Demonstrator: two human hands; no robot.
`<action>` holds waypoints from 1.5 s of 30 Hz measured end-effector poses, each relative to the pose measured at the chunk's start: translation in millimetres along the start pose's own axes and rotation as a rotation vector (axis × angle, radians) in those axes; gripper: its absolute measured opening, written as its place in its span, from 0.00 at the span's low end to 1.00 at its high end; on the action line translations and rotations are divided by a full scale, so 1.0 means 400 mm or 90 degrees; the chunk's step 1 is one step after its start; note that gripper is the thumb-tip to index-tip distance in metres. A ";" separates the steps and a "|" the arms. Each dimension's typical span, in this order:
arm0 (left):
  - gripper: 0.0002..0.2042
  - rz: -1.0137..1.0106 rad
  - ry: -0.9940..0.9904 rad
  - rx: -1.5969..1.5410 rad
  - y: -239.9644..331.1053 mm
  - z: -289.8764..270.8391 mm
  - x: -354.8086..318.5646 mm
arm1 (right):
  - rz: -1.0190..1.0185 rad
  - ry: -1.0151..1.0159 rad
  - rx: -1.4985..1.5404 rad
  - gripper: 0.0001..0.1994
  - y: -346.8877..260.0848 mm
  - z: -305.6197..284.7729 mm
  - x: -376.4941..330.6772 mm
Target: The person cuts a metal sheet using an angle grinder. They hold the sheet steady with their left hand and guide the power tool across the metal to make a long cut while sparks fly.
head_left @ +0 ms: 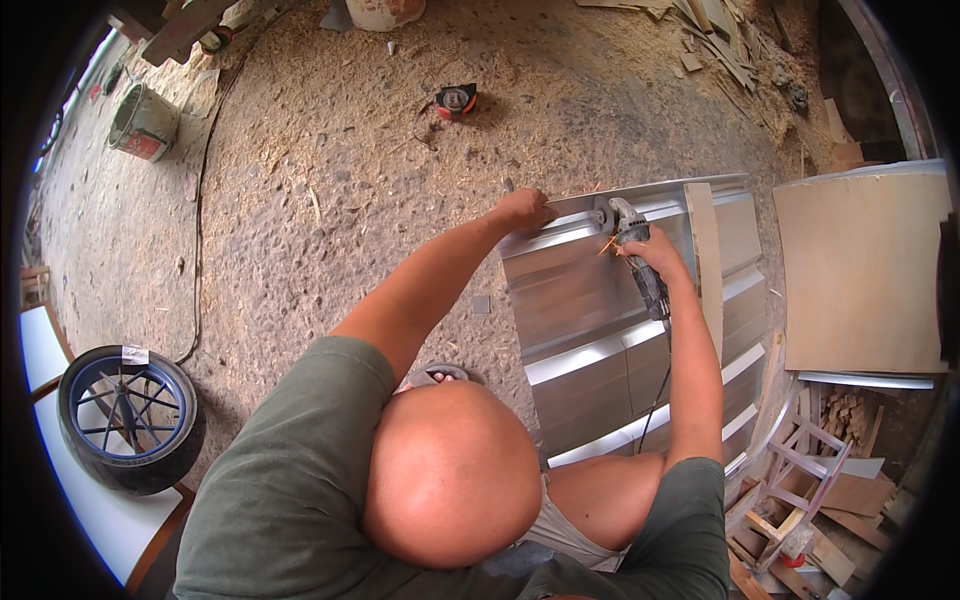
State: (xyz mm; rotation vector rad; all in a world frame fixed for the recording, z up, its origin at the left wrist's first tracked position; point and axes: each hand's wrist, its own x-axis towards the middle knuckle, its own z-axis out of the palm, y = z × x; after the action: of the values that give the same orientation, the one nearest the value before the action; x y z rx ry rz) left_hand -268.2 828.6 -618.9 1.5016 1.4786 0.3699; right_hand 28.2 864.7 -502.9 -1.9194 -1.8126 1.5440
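Nearest the camera, at the lower edge, one wheel (130,418) with a dark tyre lies flat on the floor to the person's left. Ahead, one ribbed metal sheet (590,340) lies on the sawdust-covered ground. One wooden strip (706,260) rests across it. Right hand (652,255) is clenched around one angle grinder (638,262), its disc at the sheet's far edge, with sparks showing. Left hand (522,210) grips that far edge, fingers curled over it. Beyond, one tape measure (456,101) lies on the ground. Farthest left stands one bucket (144,122).
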 end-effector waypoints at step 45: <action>0.25 -0.080 -0.073 -0.040 -0.033 -0.009 0.000 | 0.013 0.005 0.062 0.29 -0.107 -0.059 -0.075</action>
State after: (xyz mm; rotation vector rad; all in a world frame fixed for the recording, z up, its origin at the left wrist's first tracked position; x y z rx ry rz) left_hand -278.9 827.4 -627.2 1.3505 1.4492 0.2479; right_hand 20.8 866.7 -445.9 -1.9028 -1.6877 1.5969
